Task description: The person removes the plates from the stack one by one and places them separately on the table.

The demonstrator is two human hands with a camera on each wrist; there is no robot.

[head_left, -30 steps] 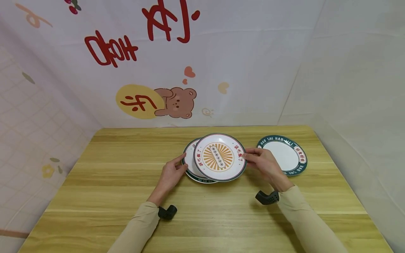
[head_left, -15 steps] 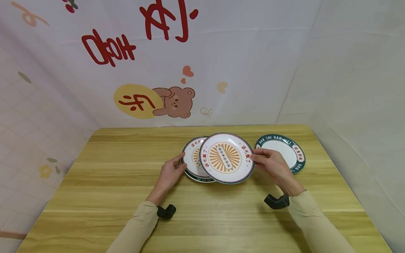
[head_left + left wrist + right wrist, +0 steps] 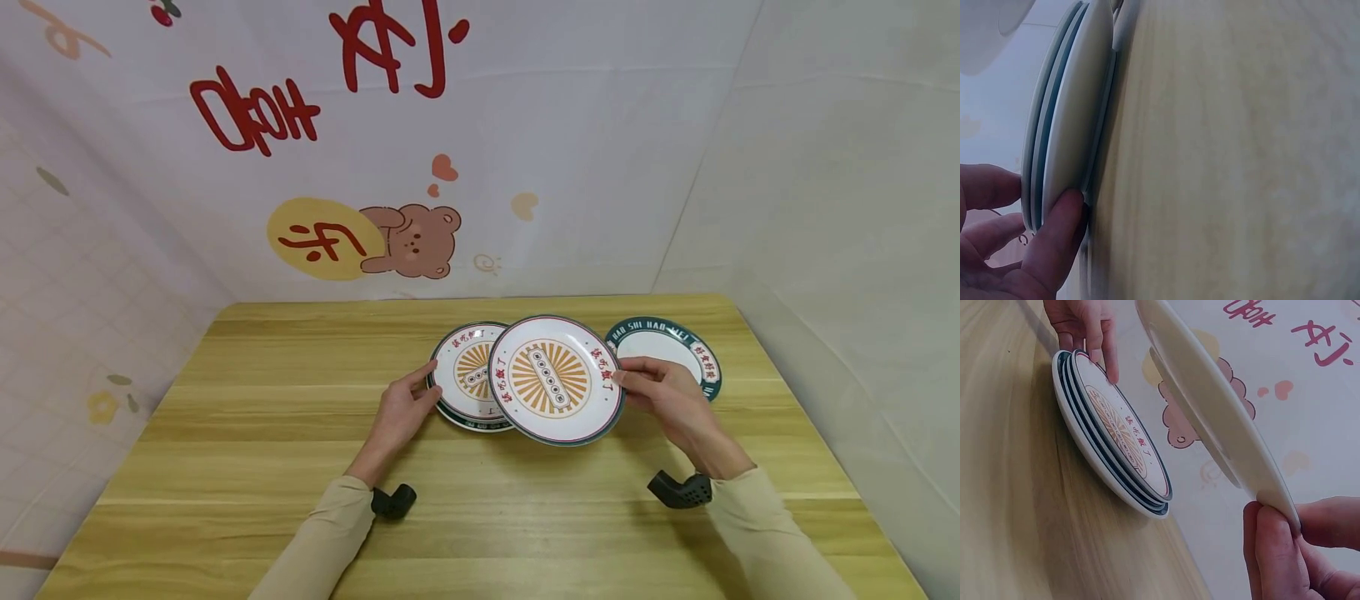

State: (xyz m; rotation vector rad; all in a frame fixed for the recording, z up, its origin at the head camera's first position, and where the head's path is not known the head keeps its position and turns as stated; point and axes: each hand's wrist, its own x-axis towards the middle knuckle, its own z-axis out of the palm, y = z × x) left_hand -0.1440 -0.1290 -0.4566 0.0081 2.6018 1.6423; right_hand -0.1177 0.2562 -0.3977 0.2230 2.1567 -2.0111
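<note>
A round, glossy white plate with a thin dark green rim, red characters and an orange sunburst (image 3: 557,380) is hovering face up above the table, apart from the plates beneath; in the head view it is overlapping their right side. The right hand (image 3: 670,408) is pinching its right edge, thumb on the upper face and fingers beneath. Just to the left, a stack of round, glossy white plates (image 3: 459,379) is lying on the table, its top one bearing the same sunburst. The left hand (image 3: 401,414) is gripping the stack's left edge between thumb and fingers. Near the right hand, a white plate with a broad dark green lettered band (image 3: 660,348) is resting on the table, looking oval and partly hidden. All this is happening over a pale yellow wood-grain table (image 3: 285,467). Black angular wrist pieces (image 3: 681,490) are jutting from beige cloth sleeves (image 3: 776,533). Behind, a white hanging sheet (image 3: 600,108) is showing a brown cartoon bear (image 3: 422,242)
</note>
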